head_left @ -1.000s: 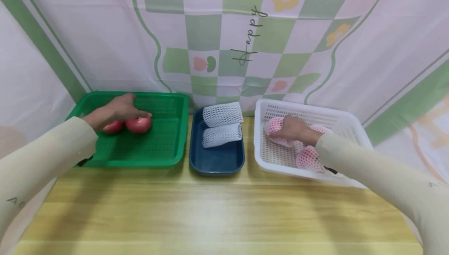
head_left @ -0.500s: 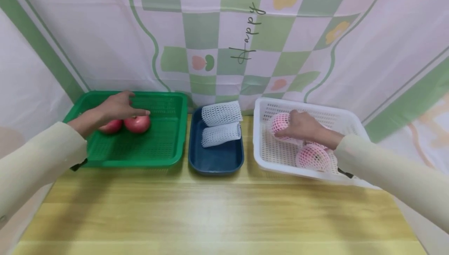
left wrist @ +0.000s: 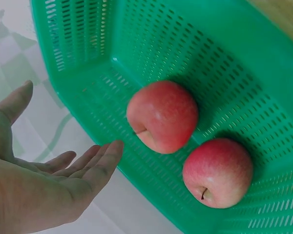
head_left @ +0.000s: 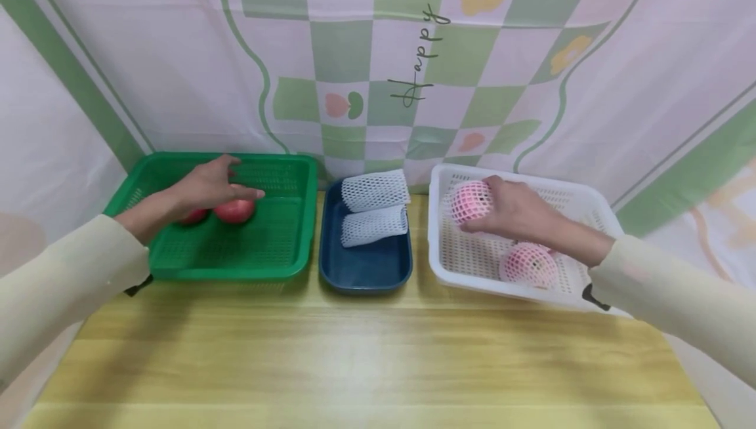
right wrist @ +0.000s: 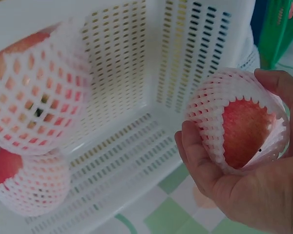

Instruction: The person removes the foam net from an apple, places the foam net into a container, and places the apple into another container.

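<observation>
Patterned cloth (head_left: 342, 48) hangs behind a wooden table (head_left: 354, 357). Seen from the table's near edge, a green basket (head_left: 236, 274) sits at ten o'clock, a blue tray (head_left: 366, 278) holding two white net sleeves (head_left: 375, 191) at twelve, and a white basket (head_left: 435, 239) at two.

Within the last second, the right hand (head_left: 516, 212) has drawn a little toward three o'clock, and the wrapped apple (head_left: 470, 203) it grips, fingers and thumb curled round the pink net, has shifted up in the head view. I judge it is being lifted off the basket floor, so for the work in hand this apple seems securely held. Another wrapped apple (head_left: 529, 265), at the white basket's near side, shows more fully now.

Over the green basket, the left hand (head_left: 207, 186) has barely moved: thumb spread wide, holding nothing, apart from the two bare apples (left wrist: 162, 117).
</observation>
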### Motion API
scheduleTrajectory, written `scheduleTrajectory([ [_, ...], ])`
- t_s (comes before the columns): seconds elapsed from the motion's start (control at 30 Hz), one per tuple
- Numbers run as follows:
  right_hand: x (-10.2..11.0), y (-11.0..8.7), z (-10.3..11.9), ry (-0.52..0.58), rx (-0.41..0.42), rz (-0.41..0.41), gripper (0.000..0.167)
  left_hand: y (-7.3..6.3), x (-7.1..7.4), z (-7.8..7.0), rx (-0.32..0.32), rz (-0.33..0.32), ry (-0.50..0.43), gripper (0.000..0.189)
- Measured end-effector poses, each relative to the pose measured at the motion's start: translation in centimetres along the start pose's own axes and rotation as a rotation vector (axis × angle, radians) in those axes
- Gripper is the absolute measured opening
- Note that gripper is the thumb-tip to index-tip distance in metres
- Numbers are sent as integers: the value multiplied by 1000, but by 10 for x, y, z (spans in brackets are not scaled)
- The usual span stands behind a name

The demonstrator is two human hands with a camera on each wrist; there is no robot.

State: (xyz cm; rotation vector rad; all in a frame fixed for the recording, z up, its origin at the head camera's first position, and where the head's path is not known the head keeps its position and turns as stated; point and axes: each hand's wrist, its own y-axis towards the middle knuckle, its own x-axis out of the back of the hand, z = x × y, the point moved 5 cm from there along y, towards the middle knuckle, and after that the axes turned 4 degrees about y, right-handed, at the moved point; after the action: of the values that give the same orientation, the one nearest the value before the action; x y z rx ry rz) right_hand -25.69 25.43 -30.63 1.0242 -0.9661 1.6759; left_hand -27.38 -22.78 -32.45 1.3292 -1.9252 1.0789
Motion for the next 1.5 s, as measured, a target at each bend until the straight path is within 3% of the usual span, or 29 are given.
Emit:
scheduleTrajectory([
  [0.3,-1,-17,32,-29,75,-45,103,-2,-10,-16,-17,8,3,99],
  [0.7,-8,-38,66,10,195,-88,94,-11,-24,-40,-168,-36,122,96],
  [0.9,-18,-48,77,15,265,-98,92,-20,-30,-53,-201,-44,131,95],
  [1.27,-37,-60,92,81,333,-48,97,-38,-48,-77,-273,-37,54,89],
  [1.5,-52,-68,98,62,373,-25,100,-52,-62,-88,-310,-42,85,88],
])
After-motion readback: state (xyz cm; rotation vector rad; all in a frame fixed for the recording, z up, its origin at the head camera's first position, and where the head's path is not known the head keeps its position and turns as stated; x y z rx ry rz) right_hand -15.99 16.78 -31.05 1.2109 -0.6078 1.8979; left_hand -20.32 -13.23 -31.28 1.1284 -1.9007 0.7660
